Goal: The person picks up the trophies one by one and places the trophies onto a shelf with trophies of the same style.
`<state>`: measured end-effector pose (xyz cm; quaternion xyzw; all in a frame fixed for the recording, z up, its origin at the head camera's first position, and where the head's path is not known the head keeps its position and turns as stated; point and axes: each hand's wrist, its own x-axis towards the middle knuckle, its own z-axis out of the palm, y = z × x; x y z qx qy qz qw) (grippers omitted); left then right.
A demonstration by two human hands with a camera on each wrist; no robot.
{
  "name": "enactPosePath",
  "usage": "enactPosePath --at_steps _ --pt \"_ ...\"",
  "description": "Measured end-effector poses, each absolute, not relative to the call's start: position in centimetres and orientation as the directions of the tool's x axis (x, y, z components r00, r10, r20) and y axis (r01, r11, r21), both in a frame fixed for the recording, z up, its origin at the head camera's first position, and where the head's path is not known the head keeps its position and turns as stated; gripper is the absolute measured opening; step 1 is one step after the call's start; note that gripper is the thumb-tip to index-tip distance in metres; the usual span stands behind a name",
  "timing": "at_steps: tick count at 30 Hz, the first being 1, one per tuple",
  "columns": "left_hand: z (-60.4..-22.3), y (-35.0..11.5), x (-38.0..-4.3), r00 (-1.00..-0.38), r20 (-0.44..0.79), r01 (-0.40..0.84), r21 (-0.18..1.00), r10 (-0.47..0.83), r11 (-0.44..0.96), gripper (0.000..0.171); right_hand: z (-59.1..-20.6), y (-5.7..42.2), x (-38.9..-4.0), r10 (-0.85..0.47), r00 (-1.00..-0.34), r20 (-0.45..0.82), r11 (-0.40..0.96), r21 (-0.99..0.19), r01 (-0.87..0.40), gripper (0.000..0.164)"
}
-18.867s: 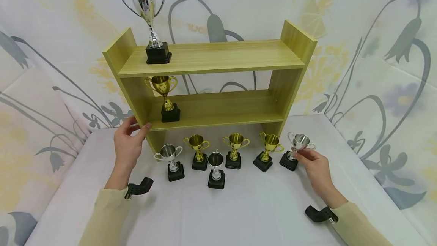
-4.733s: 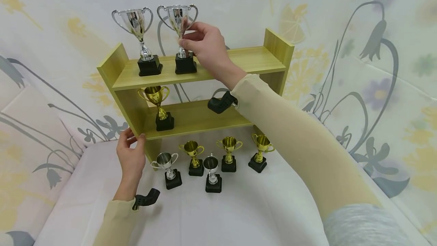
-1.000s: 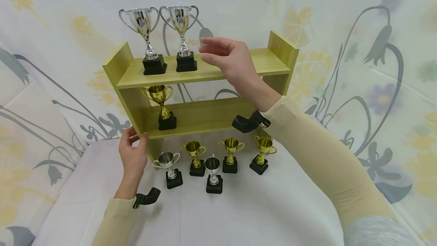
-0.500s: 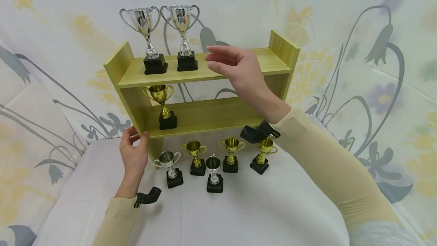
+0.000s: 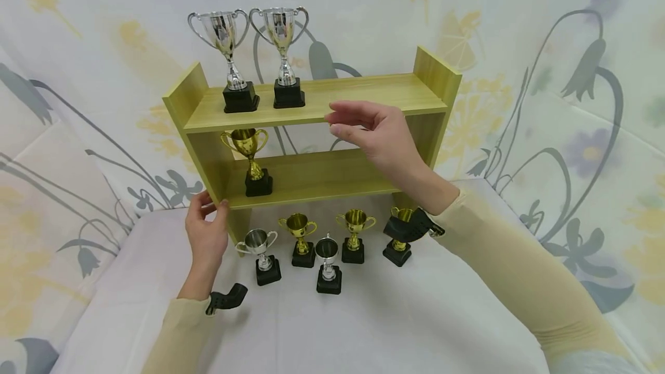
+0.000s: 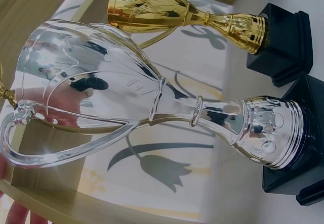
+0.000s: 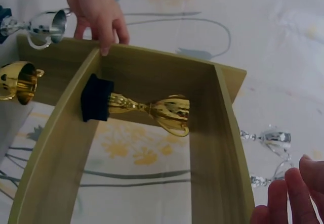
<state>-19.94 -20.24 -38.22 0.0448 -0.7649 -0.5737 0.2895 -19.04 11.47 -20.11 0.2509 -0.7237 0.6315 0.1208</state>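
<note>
A light wooden shelf (image 5: pixel 358 94) stands on the table. My left hand (image 5: pixel 205 241) grips its left side panel, thumb at the front edge, by the middle board. Two silver trophies, a left one (image 5: pixel 236 97) and a right one (image 5: pixel 286 74), stand side by side on the top board. A gold trophy (image 5: pixel 253 169) is on the middle board, near the left panel. My right hand (image 5: pixel 387 134) hovers in front of the top board, right of the silver trophies, holding nothing; its thumb and fingers are apart.
On the white tablecloth (image 5: pixel 332 333), in front of the shelf, stand a left silver trophy (image 5: pixel 264 253), a middle silver trophy (image 5: pixel 328 270) and several gold trophies (image 5: pixel 355 229). The rightmost gold trophy (image 5: pixel 397 254) is partly hidden by the right wrist camera (image 5: pixel 413 225).
A silver trophy moved from the table's right to the top board in my right hand, which let go of it. That hand has since moved down and right. My left hand stays on the shelf.
</note>
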Motion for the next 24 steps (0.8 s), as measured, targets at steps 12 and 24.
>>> enactPosePath --at_steps 12,24 --pt "-38.1 -20.1 -19.6 -0.83 0.397 0.259 0.896 -0.392 0.359 0.036 -23.1 12.4 -17.5 -0.255 -0.857 0.447 0.089 -0.872 -0.481 0.036" --pt "-38.1 -20.1 -19.7 -0.825 0.408 0.27 0.892 -0.39 0.361 0.036 -26.5 12.8 -16.8 -0.287 -0.886 0.364 0.075 -0.913 -0.4 0.034"
